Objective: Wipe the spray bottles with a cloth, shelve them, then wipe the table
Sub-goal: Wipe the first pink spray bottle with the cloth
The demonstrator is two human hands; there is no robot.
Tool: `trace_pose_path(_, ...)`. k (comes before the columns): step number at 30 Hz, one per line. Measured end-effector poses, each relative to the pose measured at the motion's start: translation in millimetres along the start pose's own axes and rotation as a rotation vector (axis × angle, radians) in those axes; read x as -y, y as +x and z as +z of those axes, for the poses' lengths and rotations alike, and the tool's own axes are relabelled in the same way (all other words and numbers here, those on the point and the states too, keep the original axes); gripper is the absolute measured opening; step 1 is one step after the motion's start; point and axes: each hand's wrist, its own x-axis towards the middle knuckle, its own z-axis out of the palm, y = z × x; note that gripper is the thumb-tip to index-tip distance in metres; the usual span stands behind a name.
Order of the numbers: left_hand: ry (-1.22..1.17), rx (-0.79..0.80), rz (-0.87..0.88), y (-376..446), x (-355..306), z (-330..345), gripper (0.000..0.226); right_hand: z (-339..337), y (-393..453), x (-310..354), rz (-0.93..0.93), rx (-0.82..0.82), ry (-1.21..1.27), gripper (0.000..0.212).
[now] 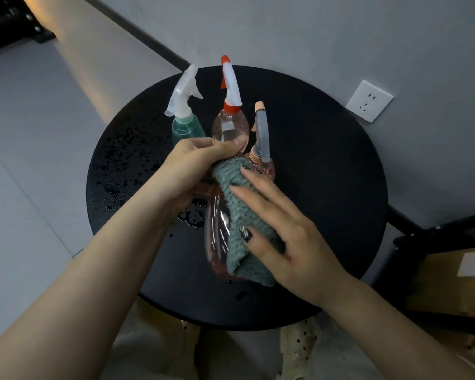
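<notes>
While you look down at the round table, this is how things lie:

Left hand: your left hand [192, 163] is curled round the neck end of the pink bottle, fingers closed on it, holding it up over the table.

Held bottle: the pink bottle [217, 229] lies tilted, its base toward you and its top under your left hand; its spray head is hidden by the hand and cloth.

Right hand: your right hand [280, 229] lies over the cloth with fingers fairly straight and spread, pressing it against the bottle's side; the thumb rests across the cloth lower down.

Cloth: the grey-green cloth [242, 215] is draped along the right flank of the held bottle, from beside your left hand to the bottle's base.

Standing bottles: the green bottle [185, 130] with a clear white trigger stands at the far left; the red-capped bottle [229, 124] stands just beside it, touching your left hand's fingertips in the view; the small peach-capped bottle [262, 163] with a grey trigger stands near the cloth's top end.

Table: the black table [327, 187] has water droplets scattered on its left half.

Surroundings: a white wall socket [369, 101] sits on the wall to the right; a cardboard box [455, 286] lies at the lower right.
</notes>
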Motion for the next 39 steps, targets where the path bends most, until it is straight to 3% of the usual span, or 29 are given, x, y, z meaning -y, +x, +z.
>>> trace_pose_path(7,-0.015,-0.046,0.018,1.3,-2.7,-10.5,0.033,0.4,-8.6,-1.3,-0.438,0.110,-0.504,0.038)
trace_pose_path(10,-0.017,-0.044,0.027,-0.4,-4.1,-10.4,0.030,-1.1,-9.6,-4.1,-0.532,0.149,-0.605,0.035)
trace_pose_path(14,0.013,-0.073,0.014,1.5,-1.4,-6.2,0.023,-2.8,-7.8,-5.2,-0.468,0.119,-0.532,0.035)
trace_pose_path(21,0.042,-0.036,0.003,3.3,2.0,-1.1,0.036,0.7,2.4,-7.2,-0.095,0.048,-0.168,0.045)
trace_pose_path(25,0.059,-0.054,-0.011,3.1,1.6,0.4,0.028,-0.4,5.8,-7.5,0.016,0.030,-0.016,0.046)
trace_pose_path(29,0.088,-0.088,-0.019,5.2,1.5,-1.8,0.027,3.9,2.0,-8.4,-0.093,0.046,-0.165,0.047)
trace_pose_path(35,0.077,-0.159,0.005,3.6,-0.8,-6.4,0.023,6.4,-4.9,-5.7,-0.504,0.178,-0.570,0.035)
trace_pose_path(39,0.084,-0.151,0.009,3.1,-1.3,-5.3,0.030,4.8,-5.2,-7.7,-0.556,0.179,-0.621,0.032)
